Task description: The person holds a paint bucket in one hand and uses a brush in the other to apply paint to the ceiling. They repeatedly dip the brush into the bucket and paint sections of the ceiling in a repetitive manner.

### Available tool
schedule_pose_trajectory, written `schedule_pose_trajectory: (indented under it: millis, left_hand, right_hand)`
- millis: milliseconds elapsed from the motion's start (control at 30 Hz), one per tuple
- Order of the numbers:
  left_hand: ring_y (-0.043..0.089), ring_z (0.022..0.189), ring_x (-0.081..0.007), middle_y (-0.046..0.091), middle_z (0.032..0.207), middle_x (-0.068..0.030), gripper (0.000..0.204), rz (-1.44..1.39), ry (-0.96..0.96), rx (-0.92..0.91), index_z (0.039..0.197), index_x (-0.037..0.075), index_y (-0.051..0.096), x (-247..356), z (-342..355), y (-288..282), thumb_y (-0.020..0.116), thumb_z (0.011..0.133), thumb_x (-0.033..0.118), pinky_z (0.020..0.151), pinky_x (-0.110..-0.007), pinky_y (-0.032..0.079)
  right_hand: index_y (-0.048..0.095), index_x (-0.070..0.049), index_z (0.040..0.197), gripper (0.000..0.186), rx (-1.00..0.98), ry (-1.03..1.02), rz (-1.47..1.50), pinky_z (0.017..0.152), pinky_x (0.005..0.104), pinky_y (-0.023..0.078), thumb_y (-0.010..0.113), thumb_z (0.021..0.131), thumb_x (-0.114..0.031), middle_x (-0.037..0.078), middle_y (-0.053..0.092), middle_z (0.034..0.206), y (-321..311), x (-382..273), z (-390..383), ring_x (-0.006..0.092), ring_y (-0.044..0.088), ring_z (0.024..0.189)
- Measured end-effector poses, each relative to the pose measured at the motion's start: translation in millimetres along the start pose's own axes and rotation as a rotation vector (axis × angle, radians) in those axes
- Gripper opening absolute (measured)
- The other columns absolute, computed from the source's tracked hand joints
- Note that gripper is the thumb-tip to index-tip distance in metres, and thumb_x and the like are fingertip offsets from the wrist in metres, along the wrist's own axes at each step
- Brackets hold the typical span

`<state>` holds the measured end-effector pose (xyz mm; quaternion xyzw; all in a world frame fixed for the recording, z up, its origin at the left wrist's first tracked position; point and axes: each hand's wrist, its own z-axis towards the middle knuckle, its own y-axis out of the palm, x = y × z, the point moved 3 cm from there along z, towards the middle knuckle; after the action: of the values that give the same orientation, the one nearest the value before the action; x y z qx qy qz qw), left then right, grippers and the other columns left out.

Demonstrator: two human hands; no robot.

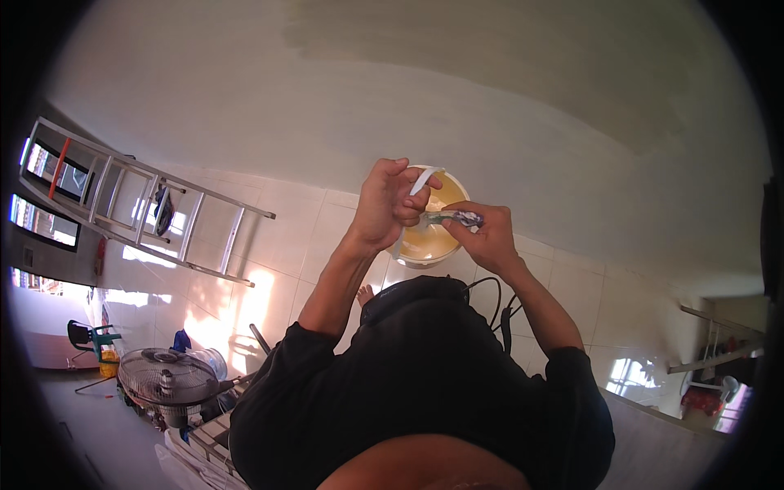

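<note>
My left hand is closed around a long pale trowel-like blade. The blade appears nearly edge-on, and its handle is hidden in my fingers. My right hand grips the handle of a small scraper, smeared with white, that points left toward the blade. Whether the two tools touch, I cannot tell. Beneath both hands a round bucket with a yellowish inside stands on the floor close to the wall.
Ahead rises a pale wall with a darker grey patch. An aluminium ladder stands at the left on the tiled floor. A fan and a green chair are at the lower left. Dark cables hang by my waist.
</note>
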<state>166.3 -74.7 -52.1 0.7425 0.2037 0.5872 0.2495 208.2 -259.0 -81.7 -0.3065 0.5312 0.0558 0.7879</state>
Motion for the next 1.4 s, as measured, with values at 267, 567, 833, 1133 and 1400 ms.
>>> schedule_pose_trajectory:
  millis: [267, 567, 833, 1133, 1400]
  left_hand:
    - [0.023, 0.054, -0.0026, 0.040, 0.069, 0.0047, 0.062, -0.035, -0.093, -0.143, 0.108, -0.004, 0.061, 33.8, -13.1, -51.5, 0.036, 0.095, 0.051, 0.047, -0.018, 0.022]
    - [0.024, 0.053, -0.0027, 0.035, 0.069, 0.0060, 0.065, 0.021, -0.142, -0.196, 0.110, -0.005, 0.061, 75.3, -18.1, -84.5, 0.036, 0.094, 0.053, 0.049, -0.019, 0.021]
    - [0.023, 0.052, -0.0021, 0.034, 0.068, 0.0064, 0.067, 0.034, -0.143, -0.216, 0.111, -0.004, 0.062, 95.7, -26.9, -106.0, 0.035, 0.093, 0.056, 0.049, -0.019, 0.020]
    - [0.023, 0.052, -0.0022, 0.033, 0.067, 0.0063, 0.068, 0.071, -0.099, -0.118, 0.110, -0.003, 0.062, 97.1, -36.7, -113.3, 0.034, 0.093, 0.056, 0.049, -0.019, 0.019]
    - [0.022, 0.052, -0.0024, 0.032, 0.066, 0.0073, 0.070, 0.102, -0.043, -0.033, 0.109, -0.004, 0.062, 97.6, -37.3, -112.4, 0.035, 0.092, 0.058, 0.048, -0.020, 0.019]
  right_hand:
    - [0.075, -0.004, 0.096, 0.019, 0.283, -0.385, -0.531, 0.054, 0.0327, 0.044, 0.077, 0.078, -0.010, 0.009, 0.073, 0.076, 49.6, -27.3, 19.4, 0.0223, 0.058, 0.052]
    - [0.074, 0.002, 0.096, 0.021, 0.279, 0.202, -0.004, 0.054, 0.0271, 0.046, 0.076, 0.082, -0.014, 0.007, 0.070, 0.070, 100.8, -50.4, 17.4, 0.0115, 0.062, 0.054]
    - [0.074, 0.006, 0.097, 0.020, -0.037, 0.400, 0.336, 0.062, 0.0263, 0.052, 0.071, 0.086, -0.011, 0.008, 0.071, 0.076, 138.1, -54.3, 35.5, 0.0106, 0.066, 0.067]
    - [0.073, -0.001, 0.097, 0.020, 0.110, -0.104, -0.265, 0.058, 0.0363, 0.051, 0.071, 0.082, -0.014, 0.013, 0.070, 0.075, 126.7, -62.2, 52.8, 0.0275, 0.066, 0.060]
    - [0.073, 0.000, 0.099, 0.022, 0.123, -0.185, -0.293, 0.056, 0.0362, 0.052, 0.070, 0.083, -0.015, 0.014, 0.069, 0.070, 105.6, -54.6, 64.9, 0.0294, 0.065, 0.058]
